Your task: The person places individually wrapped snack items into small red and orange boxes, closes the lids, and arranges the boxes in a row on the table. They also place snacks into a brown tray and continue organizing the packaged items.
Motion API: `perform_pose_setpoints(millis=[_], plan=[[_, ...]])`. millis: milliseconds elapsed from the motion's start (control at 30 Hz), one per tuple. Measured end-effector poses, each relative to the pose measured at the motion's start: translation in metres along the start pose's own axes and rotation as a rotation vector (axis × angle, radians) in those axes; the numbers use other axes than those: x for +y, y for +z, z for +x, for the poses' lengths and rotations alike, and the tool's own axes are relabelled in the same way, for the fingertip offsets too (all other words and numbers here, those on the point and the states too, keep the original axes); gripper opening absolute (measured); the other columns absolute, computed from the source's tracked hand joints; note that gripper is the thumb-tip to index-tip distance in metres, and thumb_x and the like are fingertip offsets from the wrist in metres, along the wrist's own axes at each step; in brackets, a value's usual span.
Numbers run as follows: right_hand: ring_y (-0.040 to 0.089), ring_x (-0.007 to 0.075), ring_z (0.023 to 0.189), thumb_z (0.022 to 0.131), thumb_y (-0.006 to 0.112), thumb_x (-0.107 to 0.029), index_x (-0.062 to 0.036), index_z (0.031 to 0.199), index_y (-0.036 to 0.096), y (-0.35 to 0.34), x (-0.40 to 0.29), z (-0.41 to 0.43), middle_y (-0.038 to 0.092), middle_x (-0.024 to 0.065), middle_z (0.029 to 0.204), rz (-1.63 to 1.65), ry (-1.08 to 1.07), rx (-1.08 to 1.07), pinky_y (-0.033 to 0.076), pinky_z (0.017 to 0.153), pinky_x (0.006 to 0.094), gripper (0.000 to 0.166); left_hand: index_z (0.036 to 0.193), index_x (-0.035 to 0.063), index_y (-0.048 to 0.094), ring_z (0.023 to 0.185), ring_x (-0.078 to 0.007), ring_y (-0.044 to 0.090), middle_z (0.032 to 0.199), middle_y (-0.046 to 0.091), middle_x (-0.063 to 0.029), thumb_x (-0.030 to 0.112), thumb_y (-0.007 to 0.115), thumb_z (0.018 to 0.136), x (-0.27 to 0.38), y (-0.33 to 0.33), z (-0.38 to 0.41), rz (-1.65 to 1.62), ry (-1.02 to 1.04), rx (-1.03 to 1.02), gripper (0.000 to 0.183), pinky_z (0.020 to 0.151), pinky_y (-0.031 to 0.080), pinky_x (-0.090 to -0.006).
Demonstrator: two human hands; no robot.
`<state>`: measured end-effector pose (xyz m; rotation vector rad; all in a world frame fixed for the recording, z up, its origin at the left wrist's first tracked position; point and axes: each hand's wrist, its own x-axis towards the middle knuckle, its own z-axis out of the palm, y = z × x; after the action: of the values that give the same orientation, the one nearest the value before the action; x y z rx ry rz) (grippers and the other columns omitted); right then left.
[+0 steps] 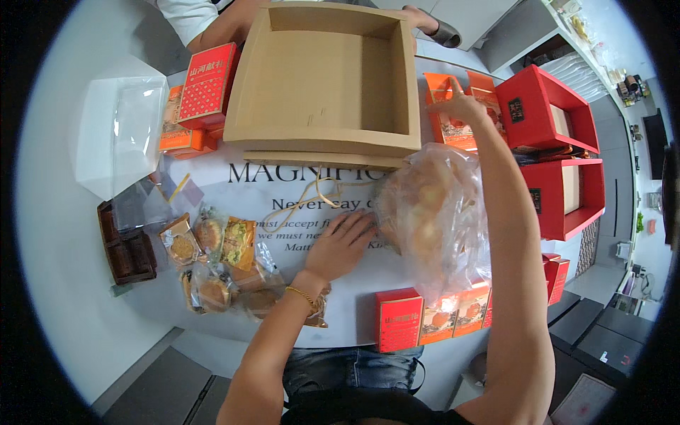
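Observation:
My left hand (342,244) rests palm down on the printed tabletop (212,186), just left of a clear plastic bag of bread or buns (430,202) and below a loop of thin cord (303,204). My right hand (461,103) reaches to the far right of the table, its fingers at an orange carton with raised flaps (443,127); whether they grip it is unclear. Wrapped pastries (212,287) lie in a group left of my left forearm. A large, shallow cardboard box (319,79) stands at the far side, its inside bare.
Red and orange cartons (399,321) line the near edge. Two red gift boxes (544,111) stand at the right. A red carton (207,87), a clear plastic cover (125,133) and brown trays (127,252) are at the left. Another person's arm (228,24) is behind the cardboard box.

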<state>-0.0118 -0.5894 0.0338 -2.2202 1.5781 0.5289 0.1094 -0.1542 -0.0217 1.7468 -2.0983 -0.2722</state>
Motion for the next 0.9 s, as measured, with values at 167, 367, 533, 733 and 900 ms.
perform_pose_setpoints(millis=[167,367,533,733,900], plan=[[0.068,0.0388,0.117,0.070,0.083,-0.067,-0.0263,0.167,-0.003,-0.024,-0.011,-0.046,0.054,0.0287,0.144,-0.018,0.070,0.368,0.055,0.095,0.0493,0.136,0.133,0.0135,0.064,0.146,-0.0256,0.042,0.150,0.054,-0.0080,0.021,0.061,0.091,0.003,0.005,-0.004,0.028,-0.009,-0.014,0.043,0.123,0.028,-0.0452],[0.071,0.0265,0.104,0.092,0.076,-0.010,-0.0147,0.165,0.010,-0.092,-0.019,-0.230,0.064,0.0212,0.128,0.898,-0.568,0.634,0.062,0.081,0.0378,0.099,0.136,0.0127,0.062,0.150,-0.0258,0.036,0.155,0.050,-0.0103,0.024,0.062,0.095,-0.008,0.019,-0.010,0.000,0.002,0.026,0.043,0.126,0.024,-0.0459],[0.057,0.0294,0.129,0.083,0.082,-0.030,-0.0067,0.162,0.024,-0.017,0.043,-0.386,0.052,0.0149,0.146,1.030,-0.662,0.418,0.052,0.104,0.0439,0.100,0.132,0.0075,0.064,0.141,-0.0282,0.047,0.146,0.056,-0.0133,0.015,0.061,0.098,0.010,0.014,-0.007,-0.399,-0.205,0.132,0.036,0.120,0.034,-0.0452],[0.062,0.0277,0.122,0.071,0.093,-0.015,-0.0064,0.161,0.013,0.162,-0.016,-0.521,0.058,0.0173,0.135,1.241,-0.364,-0.273,0.052,0.104,0.0438,0.121,0.142,0.0054,0.053,0.132,-0.0257,0.055,0.142,0.056,-0.0111,0.031,0.065,0.101,0.131,-0.062,-0.146,-1.159,-0.388,0.359,0.050,0.109,0.044,-0.0394],[0.065,0.0281,0.119,0.082,0.084,0.000,-0.0126,0.165,-0.006,0.225,-0.098,-0.573,0.051,0.0199,0.144,1.307,-0.501,-0.433,0.057,0.096,0.0395,0.124,0.159,0.0064,0.030,0.137,-0.0219,0.048,0.152,0.046,-0.0113,0.033,0.083,0.088,0.198,-0.061,-0.292,-1.653,-0.700,0.107,0.093,0.116,0.038,-0.0407]])
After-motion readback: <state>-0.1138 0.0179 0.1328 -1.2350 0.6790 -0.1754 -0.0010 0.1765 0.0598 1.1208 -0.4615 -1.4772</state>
